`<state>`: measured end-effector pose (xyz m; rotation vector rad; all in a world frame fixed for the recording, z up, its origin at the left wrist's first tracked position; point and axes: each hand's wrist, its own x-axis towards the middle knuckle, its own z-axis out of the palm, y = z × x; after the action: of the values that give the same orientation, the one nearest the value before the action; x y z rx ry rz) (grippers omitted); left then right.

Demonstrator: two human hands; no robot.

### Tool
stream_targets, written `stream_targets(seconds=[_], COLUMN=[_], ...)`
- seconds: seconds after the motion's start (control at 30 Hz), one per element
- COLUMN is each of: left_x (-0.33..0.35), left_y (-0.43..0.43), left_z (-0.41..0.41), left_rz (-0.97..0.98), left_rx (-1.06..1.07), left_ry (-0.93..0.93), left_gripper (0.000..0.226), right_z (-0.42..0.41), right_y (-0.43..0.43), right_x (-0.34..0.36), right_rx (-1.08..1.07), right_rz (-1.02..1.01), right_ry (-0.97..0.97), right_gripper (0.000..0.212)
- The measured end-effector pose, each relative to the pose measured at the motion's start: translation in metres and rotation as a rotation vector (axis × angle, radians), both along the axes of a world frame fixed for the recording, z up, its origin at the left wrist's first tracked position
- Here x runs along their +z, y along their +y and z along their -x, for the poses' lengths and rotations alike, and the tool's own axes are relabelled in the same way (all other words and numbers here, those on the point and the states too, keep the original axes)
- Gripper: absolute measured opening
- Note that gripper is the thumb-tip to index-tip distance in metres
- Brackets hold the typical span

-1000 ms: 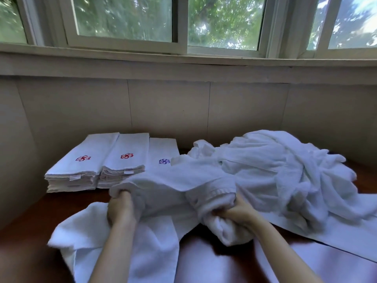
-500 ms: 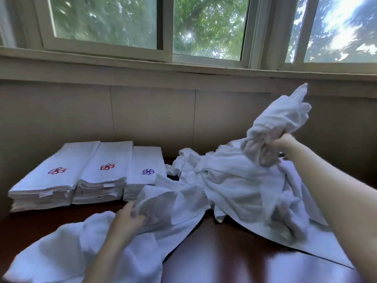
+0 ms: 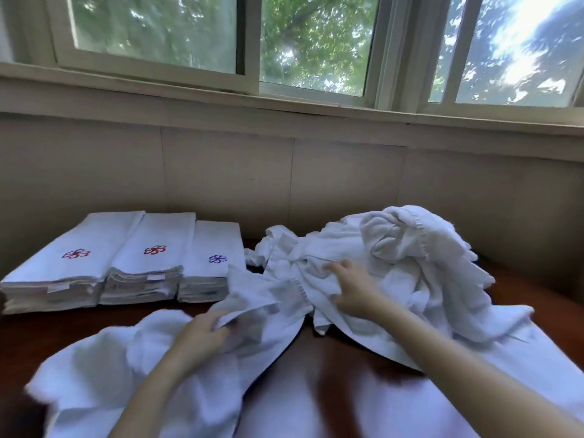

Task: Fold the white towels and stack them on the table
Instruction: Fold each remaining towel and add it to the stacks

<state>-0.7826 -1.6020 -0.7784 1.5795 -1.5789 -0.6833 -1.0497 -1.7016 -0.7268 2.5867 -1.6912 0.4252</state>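
Grips edge of loose towel (image 3: 126, 368) in left hand (image 3: 202, 336), fingers curled round cloth. Rests right hand (image 3: 350, 292), fingers spread, holding nothing, on towel heap (image 3: 410, 248) just ahead. Needs second corner found, towel drawn clear onto desk (image 3: 331, 352) between hands, spread flat before fold.

Linen-folding corner indoors: embroidered towel stacks (image 3: 148, 263), wooden table (image 3: 341, 352), windows (image 3: 313, 42).

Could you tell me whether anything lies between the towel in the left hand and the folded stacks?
Nothing visible does: only dark table lies between the towel the left hand grips and the folded stacks.
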Motion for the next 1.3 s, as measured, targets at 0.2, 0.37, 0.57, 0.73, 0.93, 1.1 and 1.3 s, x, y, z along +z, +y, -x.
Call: stream_targets(seconds=[0.2, 0.37, 0.57, 0.73, 0.93, 1.1, 1.3], left_x=[0.016, 0.006, -0.003, 0.009, -0.002, -0.029, -0.055], left_y=[0.037, 0.048, 0.04, 0.051, 0.061, 0.063, 0.052], left_z=[0.006, -0.041, -0.063, -0.081, -0.031, 0.005, -0.077], left_rz=[-0.066, -0.199, -0.032, 0.475, -0.042, -0.401, -0.591], left_rx=[-0.219, 0.034, 0.445, 0.861, 0.721, 0.403, 0.348], left_ry=[0.257, -0.397, -0.617, -0.326, -0.716, -0.739, -0.724], left_gripper=[0.031, 0.071, 0.033, 0.05, 0.042, 0.056, 0.063], right_z=[-0.101, -0.073, -0.022, -0.022, -0.062, -0.108, -0.109], right_y=[0.053, 0.034, 0.042, 0.04, 0.054, 0.075, 0.054], right_x=[-0.034, -0.003, 0.079, 0.085, 0.018, -0.071, -0.112], right_rx=[0.445, 0.12, 0.074, -0.234, -0.234, -0.071, -0.032], right_rz=[-0.164, -0.348, -0.694, 0.069, 0.385, -0.427, -0.298], right_ry=[0.169, -0.474, -0.421, -0.246, 0.21, 0.273, 0.088], right_gripper=[0.057, 0.006, 0.016, 0.025, 0.021, 0.06, 0.057])
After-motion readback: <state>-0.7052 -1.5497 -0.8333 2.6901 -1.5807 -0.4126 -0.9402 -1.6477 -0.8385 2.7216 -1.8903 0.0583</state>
